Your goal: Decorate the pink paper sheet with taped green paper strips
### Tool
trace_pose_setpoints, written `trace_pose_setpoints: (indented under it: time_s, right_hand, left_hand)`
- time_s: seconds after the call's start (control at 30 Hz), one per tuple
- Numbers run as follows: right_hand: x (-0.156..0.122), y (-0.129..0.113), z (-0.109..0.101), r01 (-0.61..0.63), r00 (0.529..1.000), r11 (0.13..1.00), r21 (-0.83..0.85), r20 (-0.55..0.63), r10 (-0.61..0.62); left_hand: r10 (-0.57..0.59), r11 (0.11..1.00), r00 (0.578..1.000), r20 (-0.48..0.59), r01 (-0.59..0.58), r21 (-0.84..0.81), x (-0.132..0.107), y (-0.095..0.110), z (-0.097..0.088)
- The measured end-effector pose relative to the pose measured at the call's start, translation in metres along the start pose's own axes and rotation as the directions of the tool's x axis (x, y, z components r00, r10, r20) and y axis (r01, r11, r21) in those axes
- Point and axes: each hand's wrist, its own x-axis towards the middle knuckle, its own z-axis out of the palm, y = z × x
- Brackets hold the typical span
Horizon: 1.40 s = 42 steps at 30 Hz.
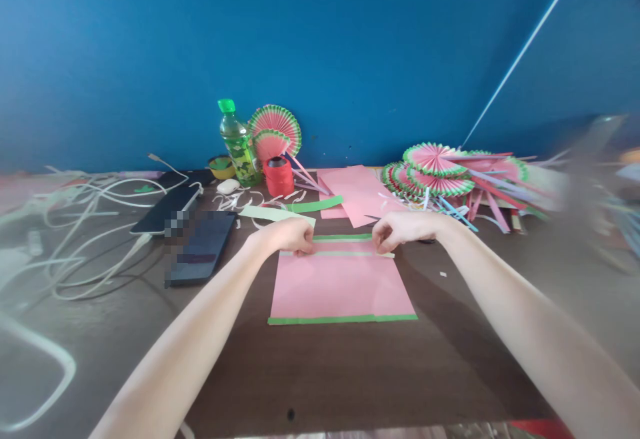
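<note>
A pink paper sheet (343, 289) lies flat on the dark table, with a green band along its near edge and another along its far edge. A narrow pale green paper strip (344, 253) stretches across the sheet, just nearer than the far green band. My left hand (294, 235) is closed at the strip's left end, and its fingertips hide that end. At the other end, my right hand (397, 230) pinches the strip between thumb and fingers, with a short tip showing past them.
Behind the hands lie a pale green strip (267, 213), a green strip (320, 205), paper scraps and pink sheets (363, 192). A red container (279, 177) and a bottle (239, 145) stand farther back. Folded paper fans (433, 160) are piled right; phones (205, 252) and white cables (107, 279) lie left.
</note>
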Motion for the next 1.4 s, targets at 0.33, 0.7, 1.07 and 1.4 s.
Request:
trace_pose_setpoints:
  time_s: [0.33,0.7,1.07,1.4]
  right_hand:
    - [0.009,-0.002,0.006,-0.037,0.999,0.998,-0.051,-0.023,0.035]
    - [0.01,-0.001,0.007,-0.022,1.0,0.999,-0.026,-0.021,0.021]
    - [0.005,-0.012,0.007,-0.103,0.994,0.989,-0.106,-0.051,0.098]
    - [0.006,-0.013,0.008,-0.13,0.99,0.98,-0.152,-0.081,0.119]
  left_hand:
    - [0.0,1.0,1.0,-0.003,0.0,0.002,-0.003,0.004,-0.002]
    - [-0.006,1.0,1.0,0.006,0.006,0.0,-0.003,0.003,-0.003]
    - [-0.008,1.0,1.0,0.012,0.008,-0.006,-0.001,0.001,-0.001]
    - [-0.005,1.0,1.0,0.008,0.005,-0.001,-0.002,0.002,-0.002]
